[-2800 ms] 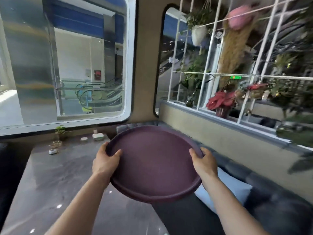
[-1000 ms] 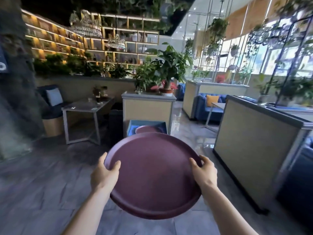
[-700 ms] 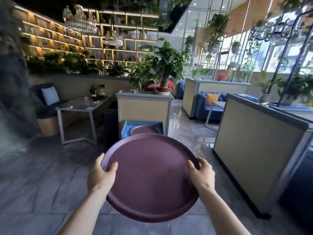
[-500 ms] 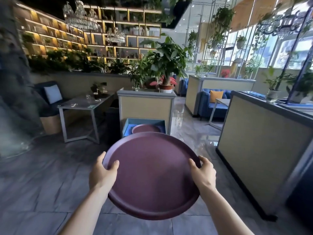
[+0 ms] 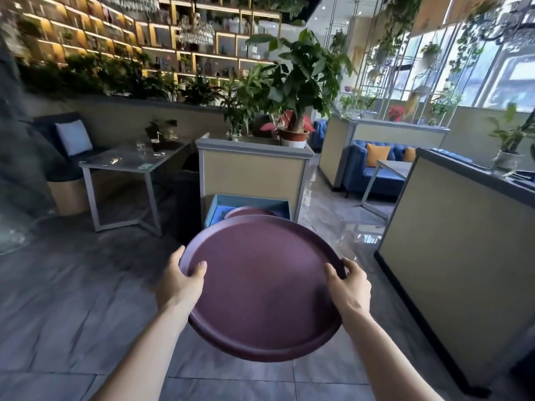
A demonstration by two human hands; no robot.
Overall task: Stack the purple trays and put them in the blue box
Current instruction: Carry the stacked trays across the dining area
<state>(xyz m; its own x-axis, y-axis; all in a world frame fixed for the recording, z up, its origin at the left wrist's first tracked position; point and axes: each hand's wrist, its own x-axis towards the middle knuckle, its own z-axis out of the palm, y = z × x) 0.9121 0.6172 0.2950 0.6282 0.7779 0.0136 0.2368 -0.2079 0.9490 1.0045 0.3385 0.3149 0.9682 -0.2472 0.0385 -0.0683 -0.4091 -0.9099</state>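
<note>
A grey tiled floor (image 5: 72, 314) spreads wide and bare on the left and ahead. On the right a long tan partition (image 5: 451, 256) with a dark base runs close alongside, leaving a glossy aisle between it and the planter block (image 5: 254, 172) straight ahead. That planter block, tan with a grey cap, carries a big potted plant (image 5: 295, 82). To its left stands a grey table (image 5: 127, 166) on angled legs with glasses on it, a dark seat and pale cushion (image 5: 73, 137) behind. Farther right sits a blue sofa (image 5: 376, 166) with orange cushions.

The blue box (image 5: 220, 205) stands on the floor against the front of the planter block, open at the top, with a purple tray in the box (image 5: 246, 211) lying inside; only the far rim of that tray shows above the carried one.

The held purple tray (image 5: 260, 285) is round, matte, with a low raised rim, tilted slightly down toward the viewer and in mid-air over the floor, short of the box. The left hand (image 5: 181, 282) clasps its left rim, thumb on top and fingers beneath. The right hand (image 5: 350, 287) clasps the right rim the same way.
</note>
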